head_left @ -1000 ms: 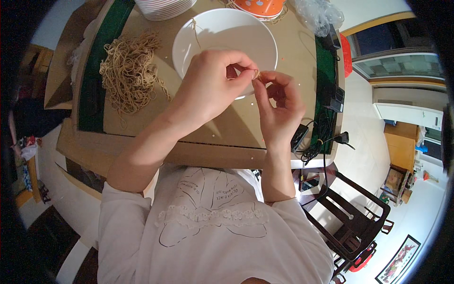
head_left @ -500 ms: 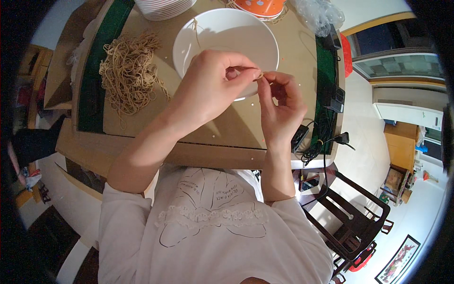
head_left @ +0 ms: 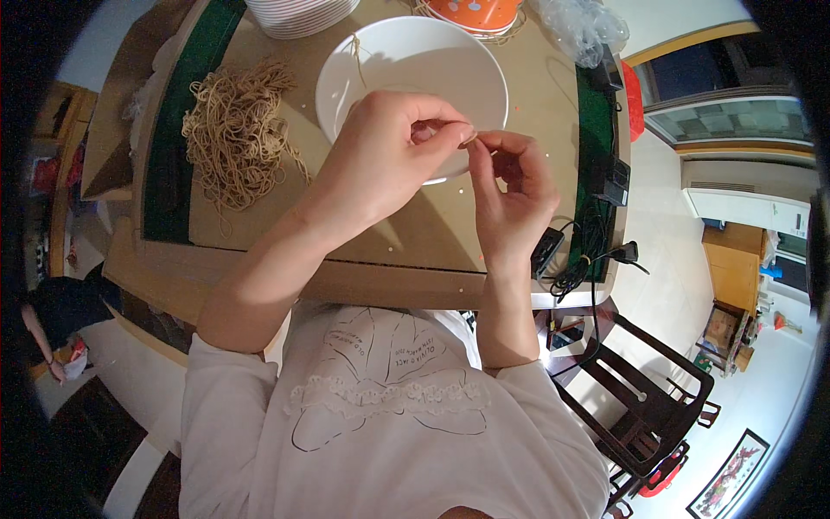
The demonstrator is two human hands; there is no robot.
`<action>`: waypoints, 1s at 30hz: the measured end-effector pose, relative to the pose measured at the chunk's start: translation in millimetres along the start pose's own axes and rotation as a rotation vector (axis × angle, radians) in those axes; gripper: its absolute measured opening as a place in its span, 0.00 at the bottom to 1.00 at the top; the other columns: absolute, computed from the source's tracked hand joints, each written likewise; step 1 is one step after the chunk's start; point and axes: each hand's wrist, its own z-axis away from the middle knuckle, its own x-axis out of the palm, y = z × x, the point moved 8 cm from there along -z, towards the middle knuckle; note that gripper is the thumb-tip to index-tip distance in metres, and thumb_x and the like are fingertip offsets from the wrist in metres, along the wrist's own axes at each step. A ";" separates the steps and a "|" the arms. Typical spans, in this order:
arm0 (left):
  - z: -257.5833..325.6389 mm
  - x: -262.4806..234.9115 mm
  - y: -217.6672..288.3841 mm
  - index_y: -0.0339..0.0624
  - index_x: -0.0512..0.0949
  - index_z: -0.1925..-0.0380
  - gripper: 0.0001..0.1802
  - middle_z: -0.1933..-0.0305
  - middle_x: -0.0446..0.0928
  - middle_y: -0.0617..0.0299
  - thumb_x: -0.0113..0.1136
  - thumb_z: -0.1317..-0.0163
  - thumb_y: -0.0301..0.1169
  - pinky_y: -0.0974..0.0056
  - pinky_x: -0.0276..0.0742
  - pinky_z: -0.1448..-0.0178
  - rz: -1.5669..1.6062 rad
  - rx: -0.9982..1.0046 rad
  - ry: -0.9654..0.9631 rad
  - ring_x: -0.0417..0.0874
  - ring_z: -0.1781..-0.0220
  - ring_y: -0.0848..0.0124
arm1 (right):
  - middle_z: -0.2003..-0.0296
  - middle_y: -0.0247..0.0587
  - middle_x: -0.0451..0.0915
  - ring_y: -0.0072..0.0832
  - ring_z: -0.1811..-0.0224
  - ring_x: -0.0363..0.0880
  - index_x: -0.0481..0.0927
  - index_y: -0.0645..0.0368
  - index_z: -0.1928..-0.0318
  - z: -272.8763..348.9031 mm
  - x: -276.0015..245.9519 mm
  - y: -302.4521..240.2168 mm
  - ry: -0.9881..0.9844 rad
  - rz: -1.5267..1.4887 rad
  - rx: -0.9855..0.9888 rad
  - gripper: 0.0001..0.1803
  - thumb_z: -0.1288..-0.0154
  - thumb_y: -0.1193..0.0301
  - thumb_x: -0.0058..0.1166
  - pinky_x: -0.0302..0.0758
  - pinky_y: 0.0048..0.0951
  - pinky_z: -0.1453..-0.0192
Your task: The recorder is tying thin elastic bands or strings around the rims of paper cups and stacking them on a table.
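Observation:
Above the near right side of a white bowl (head_left: 415,39), my left hand (head_left: 402,143) and my right hand (head_left: 514,186) meet at their fingertips. Both are pinched closed on a tiny bit of tan string (head_left: 469,140), mostly hidden between thumbs and forefingers. A strand of tan string (head_left: 356,54) hangs over the bowl's far left rim into it. Left of the bowl lies a loose tangled heap of the same string (head_left: 238,130).
At the table's (head_left: 415,229) far side stand a stack of white bowls (head_left: 303,13), an orange dotted container (head_left: 475,13) and clear plastic bags (head_left: 584,30). Black cables (head_left: 584,259) lie at the right edge. Another person (head_left: 69,311) is at the far left.
My hands stay together in nearly the same place, the fingertips shifting slightly left. The other person at the left has come nearer, toward the lower right.

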 end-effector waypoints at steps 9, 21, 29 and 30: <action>-1.5 -0.3 -0.6 0.35 0.80 0.64 0.08 0.73 0.79 0.68 0.56 0.35 0.28 0.76 0.68 0.73 0.011 -0.033 0.011 0.71 0.77 0.84 | 0.71 0.36 0.80 0.15 0.77 0.73 0.79 0.63 0.63 -0.3 0.5 -0.2 -0.017 -0.014 0.027 0.07 0.43 0.80 0.61 0.69 0.17 0.73; -3.1 -1.1 1.3 0.31 0.74 0.64 0.09 0.71 0.80 0.51 0.52 0.35 0.29 0.63 0.74 0.64 -0.048 0.032 0.038 0.80 0.71 0.64 | 0.77 0.32 0.77 0.13 0.78 0.70 0.79 0.63 0.65 -1.2 4.4 2.2 -0.052 -0.001 0.037 0.06 0.43 0.79 0.62 0.68 0.17 0.74; -2.5 0.0 -1.2 0.31 0.74 0.65 0.10 0.72 0.79 0.52 0.52 0.34 0.30 0.64 0.72 0.67 0.010 -0.010 0.011 0.78 0.72 0.68 | 0.78 0.31 0.76 0.13 0.79 0.69 0.79 0.64 0.66 -1.0 5.0 0.1 -0.024 -0.004 0.033 0.04 0.41 0.78 0.60 0.66 0.16 0.76; -1.9 -1.1 3.1 0.31 0.74 0.65 0.10 0.72 0.79 0.52 0.52 0.34 0.30 0.64 0.72 0.67 0.010 -0.010 0.011 0.78 0.72 0.68 | 0.78 0.31 0.76 0.12 0.79 0.69 0.79 0.64 0.66 -0.8 4.9 1.3 -0.023 -0.010 0.034 0.04 0.41 0.78 0.60 0.66 0.16 0.76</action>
